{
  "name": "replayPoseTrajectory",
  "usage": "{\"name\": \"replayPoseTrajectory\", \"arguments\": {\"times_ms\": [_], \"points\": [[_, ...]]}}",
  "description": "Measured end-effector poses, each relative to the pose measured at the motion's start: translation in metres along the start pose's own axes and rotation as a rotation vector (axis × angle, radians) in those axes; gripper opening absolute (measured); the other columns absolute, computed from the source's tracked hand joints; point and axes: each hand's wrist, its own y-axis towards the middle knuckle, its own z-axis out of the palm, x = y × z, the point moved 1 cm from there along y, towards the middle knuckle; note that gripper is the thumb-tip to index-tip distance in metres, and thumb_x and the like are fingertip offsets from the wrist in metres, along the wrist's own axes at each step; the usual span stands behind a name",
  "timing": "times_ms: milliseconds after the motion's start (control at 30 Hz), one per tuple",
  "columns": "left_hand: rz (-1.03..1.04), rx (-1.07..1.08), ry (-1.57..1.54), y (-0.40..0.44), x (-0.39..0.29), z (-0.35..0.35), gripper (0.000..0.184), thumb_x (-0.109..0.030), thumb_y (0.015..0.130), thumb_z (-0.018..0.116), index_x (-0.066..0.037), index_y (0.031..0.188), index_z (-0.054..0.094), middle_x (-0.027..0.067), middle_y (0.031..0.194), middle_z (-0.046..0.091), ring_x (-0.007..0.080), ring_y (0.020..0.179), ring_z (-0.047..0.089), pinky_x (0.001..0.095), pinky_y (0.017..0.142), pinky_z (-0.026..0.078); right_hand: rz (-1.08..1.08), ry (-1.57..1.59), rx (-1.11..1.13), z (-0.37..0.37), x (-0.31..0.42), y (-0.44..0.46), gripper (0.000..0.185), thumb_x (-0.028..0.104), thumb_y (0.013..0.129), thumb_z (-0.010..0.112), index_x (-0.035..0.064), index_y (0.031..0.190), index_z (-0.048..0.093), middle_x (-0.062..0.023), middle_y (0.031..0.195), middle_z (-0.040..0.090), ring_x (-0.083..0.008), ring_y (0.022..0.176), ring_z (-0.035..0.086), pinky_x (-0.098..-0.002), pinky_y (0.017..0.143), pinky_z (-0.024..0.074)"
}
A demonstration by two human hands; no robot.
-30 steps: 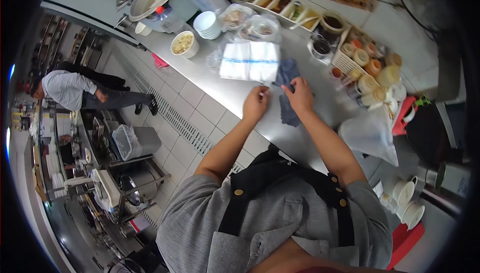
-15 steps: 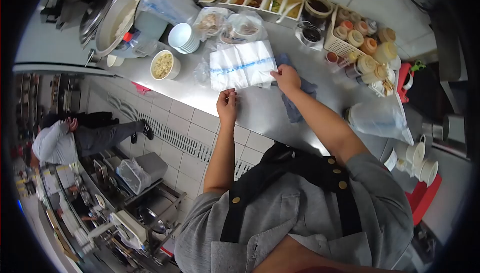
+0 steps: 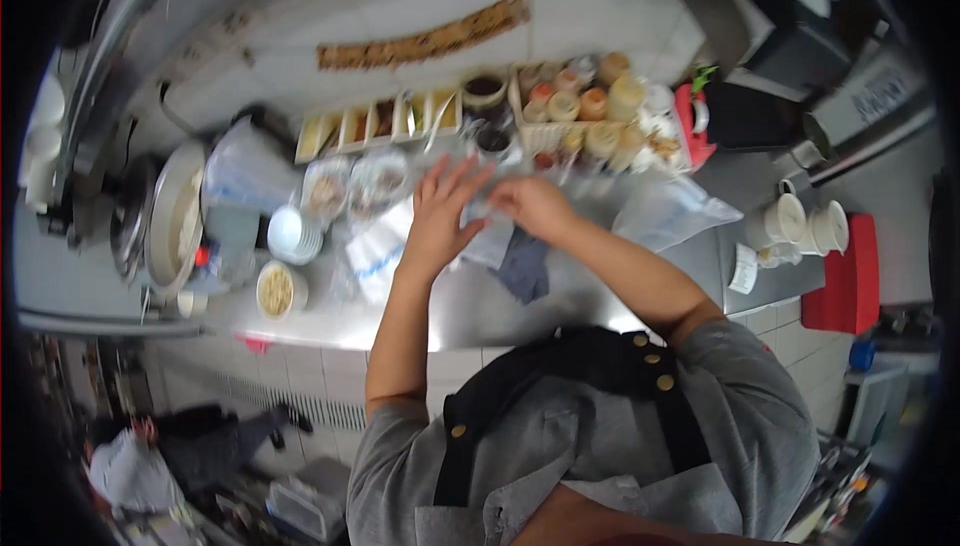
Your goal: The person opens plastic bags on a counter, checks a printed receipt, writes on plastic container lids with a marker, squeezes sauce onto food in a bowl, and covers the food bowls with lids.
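Since the earlier frame, both your hands have moved to the far side of the counter, leaving the near edge of the flat white plastic stack with a blue stripe [image 3: 372, 266], and your view has swung round with them. Your left hand [image 3: 440, 211] is spreading its fingers, reaching past the far right part of that stack, and is looking released. Your right hand [image 3: 533, 206] is hovering just to its right, fingers curling inward; blur is hiding the fingertips, so you cannot tell whether they are grasping anything.

The white stack is lying on the shiny stainless-steel counter [image 3: 450, 314], partly hidden by your left hand and forearm. The crumpled grey-blue fabric cloth [image 3: 525, 271] is resting to the right of the stack, on the near side of your right hand. Two clear-wrapped food packages [image 3: 325, 189] are sitting at the far left of your left hand, with a pale blue stack of round bowls [image 3: 294, 236] standing further left. On the far side, a cream plastic basket [image 3: 545, 136] is holding round-capped bottles [image 3: 594, 104]. A translucent plastic bag [image 3: 665, 211] is lying to the right of your right hand.
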Motion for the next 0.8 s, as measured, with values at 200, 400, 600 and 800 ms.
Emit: {"name": "replayPoseTrajectory", "arguments": {"times_ms": [200,400,600,800], "points": [[0.076,0.368,-0.781,0.055,-0.061,-0.011,0.037,-0.011,0.071,0.083,-0.009,0.108,0.074,0.0058,0.102,0.070,0.0200,0.093,0.063,0.0336,0.086,0.049,-0.026,0.081,-0.014,-0.108,0.031,-0.041,0.025,0.021,0.071,0.080,0.0024,0.076,0.064,-0.0119,0.064,0.060,-0.0262,0.060,0.059,-0.0382,0.058,0.0458],[0.122,0.489,-0.833,0.066,-0.108,0.020,0.016,-0.005,0.079,0.078,-0.005,0.094,0.074,0.0044,0.091,0.068,0.0142,0.084,0.064,0.0290,0.076,0.051,0.187,0.663,0.046,-0.160,0.032,-0.120,0.023,0.017,0.082,0.080,0.0043,0.079,0.061,0.0028,0.067,0.057,-0.0059,0.057,0.049,-0.0257,0.050,0.0380],[-0.291,-0.134,-1.532,0.066,-0.071,0.043,0.017,-0.002,0.087,0.067,-0.009,0.095,0.053,0.0101,0.092,0.067,0.0171,0.084,0.064,0.0308,0.076,0.054,0.242,0.650,-0.037,-0.228,0.046,-0.178,0.010,0.009,0.091,0.069,-0.0001,0.093,0.065,0.0011,0.082,0.064,-0.0044,0.075,0.056,-0.0217,0.066,0.0461],[0.125,0.121,-0.061,0.086,-0.167,-0.021,0.024,-0.014,0.081,0.073,-0.004,0.101,0.065,0.0077,0.094,0.067,0.0225,0.086,0.065,0.0305,0.071,0.051,0.217,0.227,-0.184,-0.271,0.062,-0.187,0.021,0.018,0.082,0.079,0.0024,0.082,0.065,-0.0022,0.073,0.064,-0.0113,0.066,0.056,-0.0285,0.060,0.0448]]}}
